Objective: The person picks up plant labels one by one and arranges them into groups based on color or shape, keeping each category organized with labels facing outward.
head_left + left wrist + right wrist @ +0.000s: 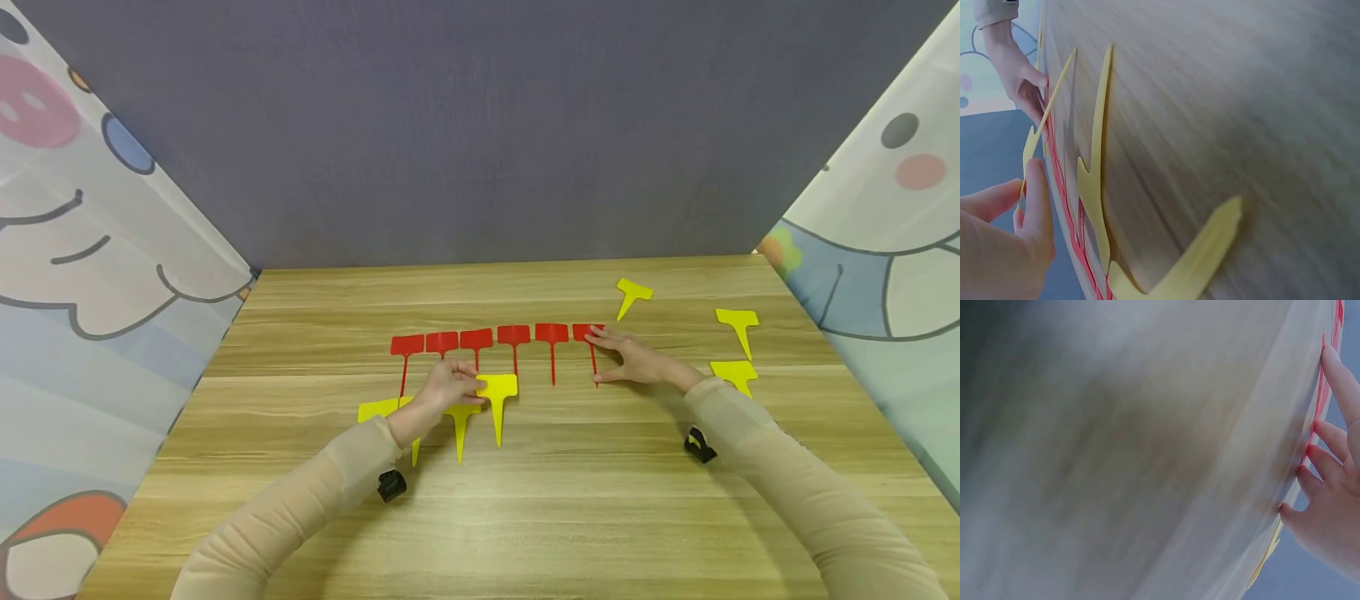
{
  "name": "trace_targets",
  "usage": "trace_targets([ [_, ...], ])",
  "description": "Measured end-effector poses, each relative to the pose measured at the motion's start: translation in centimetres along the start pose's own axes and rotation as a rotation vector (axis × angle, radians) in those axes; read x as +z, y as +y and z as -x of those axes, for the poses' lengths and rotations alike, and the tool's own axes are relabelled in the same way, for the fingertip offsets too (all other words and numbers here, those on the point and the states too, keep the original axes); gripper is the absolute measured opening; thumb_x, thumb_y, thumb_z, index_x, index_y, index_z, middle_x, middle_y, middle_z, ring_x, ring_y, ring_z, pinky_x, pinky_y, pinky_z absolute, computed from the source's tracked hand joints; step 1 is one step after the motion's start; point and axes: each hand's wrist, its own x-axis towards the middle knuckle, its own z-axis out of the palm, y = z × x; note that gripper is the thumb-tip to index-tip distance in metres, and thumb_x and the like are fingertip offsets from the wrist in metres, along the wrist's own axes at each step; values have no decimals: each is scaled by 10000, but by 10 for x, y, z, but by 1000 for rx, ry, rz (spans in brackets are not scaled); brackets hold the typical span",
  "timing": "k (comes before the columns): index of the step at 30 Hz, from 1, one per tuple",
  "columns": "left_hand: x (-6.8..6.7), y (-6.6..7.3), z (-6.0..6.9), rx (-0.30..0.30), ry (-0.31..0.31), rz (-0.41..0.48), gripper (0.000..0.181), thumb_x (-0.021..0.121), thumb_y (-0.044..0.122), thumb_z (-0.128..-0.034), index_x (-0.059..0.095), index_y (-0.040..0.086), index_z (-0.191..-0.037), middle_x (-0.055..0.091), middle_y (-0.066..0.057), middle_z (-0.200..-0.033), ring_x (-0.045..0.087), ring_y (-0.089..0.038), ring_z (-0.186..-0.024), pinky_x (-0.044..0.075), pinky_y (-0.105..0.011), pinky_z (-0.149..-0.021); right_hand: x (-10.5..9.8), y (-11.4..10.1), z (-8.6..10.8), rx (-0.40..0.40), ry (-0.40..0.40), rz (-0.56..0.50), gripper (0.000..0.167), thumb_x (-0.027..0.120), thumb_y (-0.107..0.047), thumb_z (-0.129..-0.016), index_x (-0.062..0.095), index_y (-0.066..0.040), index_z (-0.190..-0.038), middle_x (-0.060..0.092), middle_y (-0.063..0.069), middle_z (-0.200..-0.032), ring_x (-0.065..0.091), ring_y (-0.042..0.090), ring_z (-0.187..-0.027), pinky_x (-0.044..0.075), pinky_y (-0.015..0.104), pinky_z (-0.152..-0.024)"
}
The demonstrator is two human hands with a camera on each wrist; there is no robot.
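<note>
Head view: yellow tag [497,386], one, T-shaped, below the third and fourth red tags [551,333], at the right end of a line of lower tags [460,429]. Left grip [447,386]: thumb and finger pinching it by the left edge of its broad top. Right grip [633,360]: fingers spread, touching the end red tag [581,331]. Three loose tags [738,319]: far right of the counter [570,500].

Handling, as judged: thin plastic by its look; very light, springy rather than soft, smooth and apt to slide. Hold by the top's edge; the narrow stem is likeliest to bend. Flat pieces probably need a fingertip under one edge.

Left wrist view: held tag almost edge-on, thin, tilted off the counter; whether its tip touches, cannot tell. Right wrist view: separate fingertips [1329,355] along the red stem, hardly told apart from above. Head view alone: all six red tags in their row.
</note>
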Motion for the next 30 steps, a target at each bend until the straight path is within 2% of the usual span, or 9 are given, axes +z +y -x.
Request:
trace_targets([
  [9, 2, -6, -1, 15, 31, -45, 156, 621, -75, -761, 530, -94, -886, 601, -132, -758, 599, -137, -571, 534, -303, -614, -1, -1, 0, 5, -4, -10, 794, 680, -317, -760, 290, 46, -1349, 154, 223, -1432, 123, 440, -1281, 133, 619, -979],
  [16, 4, -7, -1, 25, 32, -89, 153, 619, -89, -758, 537, -114, -886, 619, -191, -798, 641, -223, -661, 534, -311, -613, -1, -1, 0, 6, -12, -14, 792, 675, -314, -766, 282, 42, -1354, 142, 223, -1435, 118, 437, -1284, 97, 620, -986],
  [30, 7, -9, -1, 21, 23, -133, 127, 628, -107, -739, 547, -107, -837, 594, -160, -745, 639, -234, -609, 534, -315, -590, -2, -2, 0, 4, -12, -23, 791, 676, -301, -767, 278, 52, -1352, 140, 247, -1425, 104, 444, -1283, 71, 620, -989],
])
